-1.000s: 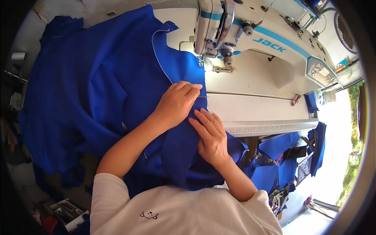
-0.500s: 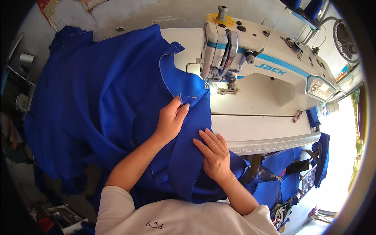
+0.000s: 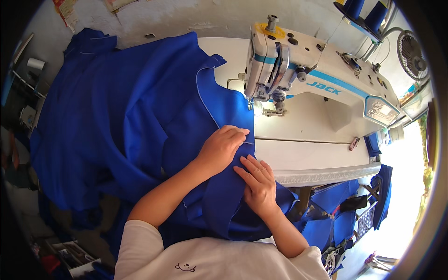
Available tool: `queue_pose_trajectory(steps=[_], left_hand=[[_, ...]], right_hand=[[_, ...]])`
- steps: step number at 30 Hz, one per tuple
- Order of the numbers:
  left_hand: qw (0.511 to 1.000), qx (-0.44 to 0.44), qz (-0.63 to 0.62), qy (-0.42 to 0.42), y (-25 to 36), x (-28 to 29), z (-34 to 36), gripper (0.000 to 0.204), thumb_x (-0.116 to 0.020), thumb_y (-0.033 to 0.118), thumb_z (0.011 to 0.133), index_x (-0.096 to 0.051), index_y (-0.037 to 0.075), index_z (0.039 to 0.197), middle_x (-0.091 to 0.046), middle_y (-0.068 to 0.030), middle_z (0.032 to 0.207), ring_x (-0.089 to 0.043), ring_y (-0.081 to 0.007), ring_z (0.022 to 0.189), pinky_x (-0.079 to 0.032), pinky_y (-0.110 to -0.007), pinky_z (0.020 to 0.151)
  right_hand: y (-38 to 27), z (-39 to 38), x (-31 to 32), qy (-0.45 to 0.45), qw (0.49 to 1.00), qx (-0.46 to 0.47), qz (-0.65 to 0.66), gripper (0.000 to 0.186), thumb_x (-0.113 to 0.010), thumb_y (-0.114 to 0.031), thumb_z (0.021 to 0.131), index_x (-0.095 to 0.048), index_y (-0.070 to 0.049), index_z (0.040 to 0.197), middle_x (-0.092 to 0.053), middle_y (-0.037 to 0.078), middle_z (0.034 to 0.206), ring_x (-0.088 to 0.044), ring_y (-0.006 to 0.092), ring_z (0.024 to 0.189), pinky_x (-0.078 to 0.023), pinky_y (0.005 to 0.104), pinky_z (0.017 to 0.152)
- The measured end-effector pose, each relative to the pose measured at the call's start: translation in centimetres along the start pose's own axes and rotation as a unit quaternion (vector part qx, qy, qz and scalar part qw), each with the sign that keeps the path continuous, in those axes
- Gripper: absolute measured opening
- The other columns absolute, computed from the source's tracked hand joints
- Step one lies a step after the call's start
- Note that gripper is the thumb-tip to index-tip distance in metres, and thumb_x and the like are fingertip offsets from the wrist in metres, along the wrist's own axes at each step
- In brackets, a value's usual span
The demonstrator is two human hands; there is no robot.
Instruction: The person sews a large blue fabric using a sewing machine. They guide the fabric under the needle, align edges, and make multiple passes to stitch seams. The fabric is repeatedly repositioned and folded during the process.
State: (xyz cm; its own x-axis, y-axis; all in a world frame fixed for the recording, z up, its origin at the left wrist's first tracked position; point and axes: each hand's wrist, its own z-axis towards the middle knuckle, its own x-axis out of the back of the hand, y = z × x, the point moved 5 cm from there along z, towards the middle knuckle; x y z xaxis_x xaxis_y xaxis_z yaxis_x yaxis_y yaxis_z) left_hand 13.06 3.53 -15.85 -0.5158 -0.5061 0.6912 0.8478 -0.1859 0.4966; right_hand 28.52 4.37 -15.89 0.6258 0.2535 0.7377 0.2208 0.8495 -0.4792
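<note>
A large piece of royal-blue fabric (image 3: 126, 93) spreads over the table's left side and hangs down toward my lap. Its curved edge carries pale overlock stitching. My left hand (image 3: 223, 148) pinches a layer of this fabric close to its right edge, just in front of the needle area. Beside it, my right hand (image 3: 260, 184) rests flat on the cloth with the fingers somewhat spread. The white sewing machine (image 3: 322, 88) stands beyond, its presser foot (image 3: 250, 104) down at the fabric's far right corner. The fingertips of my left hand partly cover the seam there.
A ruler strip (image 3: 326, 175) runs along the table's front edge. Folded blue pieces (image 3: 333, 196) lie below on the right. Thread cones (image 3: 374, 17) and a small fan (image 3: 413, 55) are at the upper right. An open box of tools (image 3: 77, 259) sits at the lower left.
My left hand has moved right and slightly nearer to me, laying the stitched fabric edge over toward the right edge. My right hand stays nearly in place on the cloth.
</note>
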Motion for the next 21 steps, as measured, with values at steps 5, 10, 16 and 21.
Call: queue_pose_trajectory(steps=[5,10,16,21], left_hand=[[0.997,0.045,-0.064,0.015,-0.5,0.4,-0.1,0.021,-0.061,0.004,0.091,-0.064,0.003,0.111,-0.069,-0.0106,0.105,-0.064,-0.0277,0.098,-0.053,-0.036,0.084],[0.962,0.173,-0.208,0.019,-1.6,1.2,-0.3,0.017,-0.059,0.003,0.094,-0.065,0.001,0.109,-0.07,-0.0104,0.11,-0.068,-0.0226,0.096,-0.054,-0.031,0.082],[0.999,-0.03,0.019,0.001,0.4,-0.7,-0.4,0.022,-0.059,-0.003,0.079,-0.065,0.003,0.1,-0.067,-0.0088,0.112,-0.061,-0.026,0.108,-0.052,-0.037,0.09],[1.0,-0.01,0.011,0.003,0.0,-1.0,-0.1,0.025,-0.061,-0.002,0.082,-0.065,0.003,0.106,-0.068,-0.0076,0.109,-0.062,-0.0256,0.105,-0.053,-0.036,0.087]], right_hand=[[0.2,0.0,0.0,0.016,1.0,0.01,0.005,0.047,-0.06,0.009,0.065,-0.072,-0.01,0.106,-0.065,0.01,0.124,-0.058,0.0256,0.122,-0.042,0.0449,0.104],[0.2,-0.1,0.1,0.008,1.0,0.005,0.003,0.048,-0.059,0.01,0.064,-0.073,-0.01,0.105,-0.066,0.009,0.123,-0.058,0.0255,0.122,-0.043,0.0448,0.104],[0.2,-0.1,0.0,0.014,1.0,0.009,-0.002,0.047,-0.059,0.011,0.063,-0.073,-0.009,0.104,-0.067,0.009,0.121,-0.059,0.0257,0.121,-0.043,0.0448,0.104],[0.6,0.3,0.1,0.026,1.0,0.012,-0.008,0.044,-0.059,0.01,0.064,-0.073,-0.008,0.102,-0.068,0.01,0.118,-0.06,0.0264,0.119,-0.044,0.0448,0.102]])
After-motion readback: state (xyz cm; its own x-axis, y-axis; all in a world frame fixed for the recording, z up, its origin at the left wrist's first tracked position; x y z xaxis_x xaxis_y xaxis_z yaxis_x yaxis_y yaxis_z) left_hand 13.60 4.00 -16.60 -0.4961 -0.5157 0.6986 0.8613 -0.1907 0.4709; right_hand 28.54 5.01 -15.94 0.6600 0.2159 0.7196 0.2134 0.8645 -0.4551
